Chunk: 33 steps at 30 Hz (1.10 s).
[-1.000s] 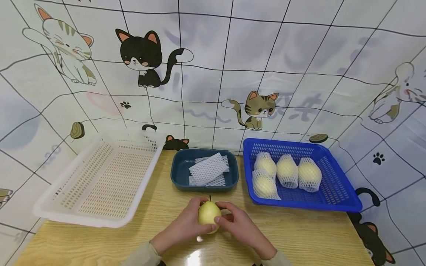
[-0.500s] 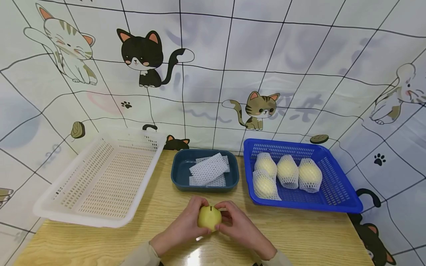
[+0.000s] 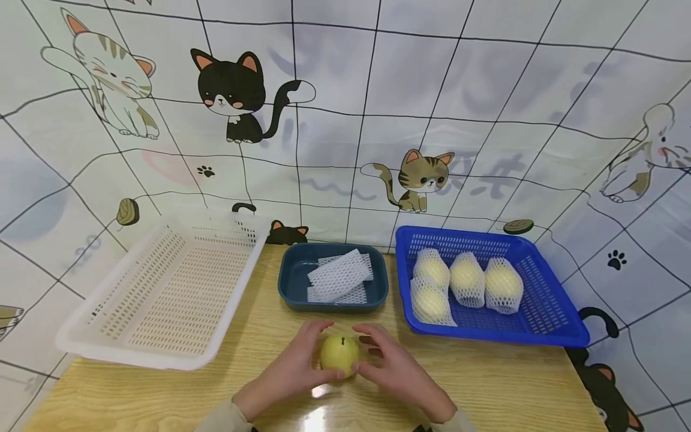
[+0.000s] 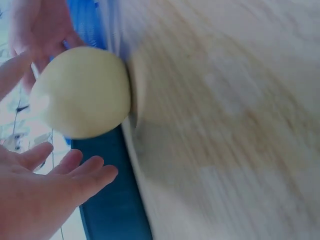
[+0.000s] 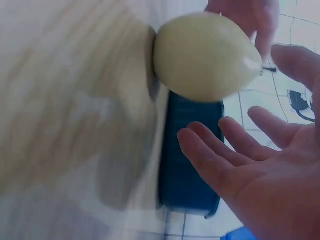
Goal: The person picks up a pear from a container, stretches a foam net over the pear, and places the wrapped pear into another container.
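Observation:
A yellow-green pear [image 3: 339, 355] stands upright on the wooden table, its short stem pointing up. On its left side my left hand [image 3: 294, 369] is spread, thumb near the front of the fruit and fingers behind. My right hand [image 3: 396, 372] mirrors it on the right, fingers parted. In the left wrist view, the pear [image 4: 82, 92] rests against the tabletop with a gap between it and the extended fingers [image 4: 95, 175]. The right wrist view also has the pear [image 5: 205, 57] apart from the relaxed fingers [image 5: 205, 155].
Behind the pear sits a dark teal tray [image 3: 286, 285] with white foam net sleeves [image 3: 340, 276]. A blue basket [image 3: 540, 336] to the right holds several net-wrapped pears [image 3: 466, 277]. A white basket [image 3: 207, 354] stands at left. A cat-patterned sheet [image 3: 335, 120] hangs behind.
The pear has been turned from tilted to upright between my hands. Both hands have loosened and drawn slightly outward from it. The baskets and tray have stayed put.

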Available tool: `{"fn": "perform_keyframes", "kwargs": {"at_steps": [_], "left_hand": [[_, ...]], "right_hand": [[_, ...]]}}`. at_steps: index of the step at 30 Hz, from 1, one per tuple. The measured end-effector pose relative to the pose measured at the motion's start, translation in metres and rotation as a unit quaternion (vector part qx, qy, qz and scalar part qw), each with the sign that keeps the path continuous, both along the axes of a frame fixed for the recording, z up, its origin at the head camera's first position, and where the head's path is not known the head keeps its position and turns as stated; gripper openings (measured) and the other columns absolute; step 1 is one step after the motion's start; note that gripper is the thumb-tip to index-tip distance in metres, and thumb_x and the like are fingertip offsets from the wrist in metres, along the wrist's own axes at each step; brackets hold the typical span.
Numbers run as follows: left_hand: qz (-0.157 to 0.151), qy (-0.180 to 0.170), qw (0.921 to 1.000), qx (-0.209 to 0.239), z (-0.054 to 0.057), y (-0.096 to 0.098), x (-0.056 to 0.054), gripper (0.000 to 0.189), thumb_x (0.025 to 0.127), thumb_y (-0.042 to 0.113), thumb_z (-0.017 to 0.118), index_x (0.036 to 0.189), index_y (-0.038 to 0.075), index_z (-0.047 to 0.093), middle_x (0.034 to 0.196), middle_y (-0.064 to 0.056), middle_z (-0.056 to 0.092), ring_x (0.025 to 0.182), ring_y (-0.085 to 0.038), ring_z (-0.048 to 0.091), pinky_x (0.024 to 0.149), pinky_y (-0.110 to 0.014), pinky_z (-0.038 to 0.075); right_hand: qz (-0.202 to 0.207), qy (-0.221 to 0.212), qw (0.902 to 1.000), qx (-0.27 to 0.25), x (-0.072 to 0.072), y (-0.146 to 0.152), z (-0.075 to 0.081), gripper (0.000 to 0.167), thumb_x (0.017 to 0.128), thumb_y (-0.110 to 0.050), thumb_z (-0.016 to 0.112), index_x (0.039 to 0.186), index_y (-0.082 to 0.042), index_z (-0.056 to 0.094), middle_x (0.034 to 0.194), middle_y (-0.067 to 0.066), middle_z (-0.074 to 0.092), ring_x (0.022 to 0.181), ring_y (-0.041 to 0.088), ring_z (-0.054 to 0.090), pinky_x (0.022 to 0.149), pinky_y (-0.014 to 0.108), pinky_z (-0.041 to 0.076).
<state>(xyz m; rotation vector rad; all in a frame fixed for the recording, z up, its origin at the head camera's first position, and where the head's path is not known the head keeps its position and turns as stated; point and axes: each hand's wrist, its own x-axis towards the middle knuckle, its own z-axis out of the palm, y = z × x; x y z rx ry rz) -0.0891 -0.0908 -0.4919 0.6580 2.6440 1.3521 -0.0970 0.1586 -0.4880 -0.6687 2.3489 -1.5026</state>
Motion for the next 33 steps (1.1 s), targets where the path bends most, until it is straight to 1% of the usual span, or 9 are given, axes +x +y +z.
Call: {"fn": "perform_keyframes", "kwargs": {"at_steps": [4,7,10,11,13,17,23,27,33], "left_hand": [[0.038,0.005,0.9991,0.019,0.006,-0.012,0.003,0.076,0.094,0.044,0.075,0.154,0.008,0.043,0.153,-0.009,0.048,0.141,-0.031,0.046,0.111,-0.058,0.041],[0.045,0.079,0.9958,-0.012,0.010,-0.020,-0.001,0.069,0.100,0.042,0.069,0.156,0.011,0.044,0.156,-0.007,0.048,0.146,-0.032,0.042,0.114,-0.058,0.038],[0.056,0.183,0.9784,-0.078,0.011,-0.027,-0.009,0.062,0.101,0.040,0.065,0.154,0.013,0.048,0.157,-0.009,0.048,0.148,-0.038,0.037,0.114,-0.064,0.034],[0.063,0.209,0.9706,-0.101,0.011,-0.029,-0.011,0.060,0.102,0.042,0.064,0.153,0.013,0.050,0.158,-0.010,0.047,0.149,-0.040,0.035,0.114,-0.067,0.032],[0.075,0.235,0.9597,-0.135,0.012,-0.032,-0.015,0.061,0.102,0.045,0.061,0.153,0.013,0.051,0.160,-0.011,0.044,0.150,-0.043,0.031,0.113,-0.072,0.029],[0.084,0.214,0.9549,-0.188,0.010,-0.035,-0.019,0.067,0.104,0.054,0.053,0.157,0.015,0.046,0.166,-0.010,0.033,0.153,-0.042,0.023,0.113,-0.075,0.023],[0.100,0.163,0.9515,-0.241,0.002,-0.036,-0.021,0.069,0.105,0.059,0.047,0.159,0.016,0.043,0.169,-0.015,0.024,0.154,-0.046,0.017,0.114,-0.076,0.020],[0.103,0.142,0.9501,-0.258,-0.003,-0.038,-0.021,0.070,0.104,0.060,0.046,0.160,0.018,0.042,0.169,-0.018,0.021,0.155,-0.046,0.015,0.113,-0.077,0.019],[0.102,0.141,0.9495,-0.261,-0.006,-0.039,-0.022,0.068,0.104,0.059,0.048,0.160,0.020,0.043,0.170,-0.015,0.022,0.154,-0.044,0.018,0.111,-0.078,0.021]], "right_hand": [[-0.041,0.028,0.9987,0.007,0.000,0.004,0.006,0.055,0.103,-0.025,0.067,0.153,-0.011,0.047,0.152,0.015,0.050,0.138,0.039,0.049,0.106,0.058,0.046],[-0.066,0.066,0.9956,0.002,-0.002,0.004,0.009,0.053,0.105,-0.024,0.063,0.153,-0.010,0.049,0.154,0.009,0.050,0.140,0.034,0.048,0.106,0.057,0.047],[-0.073,0.094,0.9929,-0.011,-0.004,0.001,0.011,0.051,0.106,-0.022,0.060,0.155,-0.009,0.048,0.157,0.006,0.048,0.143,0.030,0.045,0.106,0.057,0.047],[-0.073,0.102,0.9920,-0.012,-0.005,0.000,0.012,0.051,0.107,-0.022,0.059,0.155,-0.009,0.048,0.158,0.006,0.047,0.144,0.030,0.044,0.106,0.056,0.047],[-0.077,0.109,0.9909,-0.014,-0.006,-0.003,0.013,0.050,0.108,-0.021,0.057,0.156,-0.012,0.047,0.159,0.006,0.046,0.145,0.027,0.042,0.107,0.055,0.046],[-0.100,0.131,0.9862,-0.001,-0.011,-0.008,0.015,0.049,0.109,-0.023,0.054,0.157,-0.015,0.047,0.159,0.006,0.046,0.144,0.028,0.045,0.109,0.054,0.045],[-0.139,0.127,0.9820,0.018,-0.021,-0.019,0.023,0.052,0.110,-0.035,0.051,0.159,-0.020,0.042,0.161,0.003,0.044,0.146,0.030,0.041,0.114,0.059,0.037],[-0.148,0.137,0.9789,0.034,-0.031,-0.026,0.026,0.051,0.111,-0.035,0.049,0.158,-0.016,0.044,0.160,0.006,0.045,0.145,0.030,0.044,0.113,0.058,0.039],[-0.167,0.149,0.9725,0.065,-0.048,-0.035,0.032,0.050,0.112,-0.037,0.046,0.157,-0.017,0.045,0.157,0.007,0.048,0.143,0.030,0.046,0.114,0.054,0.038]]}}
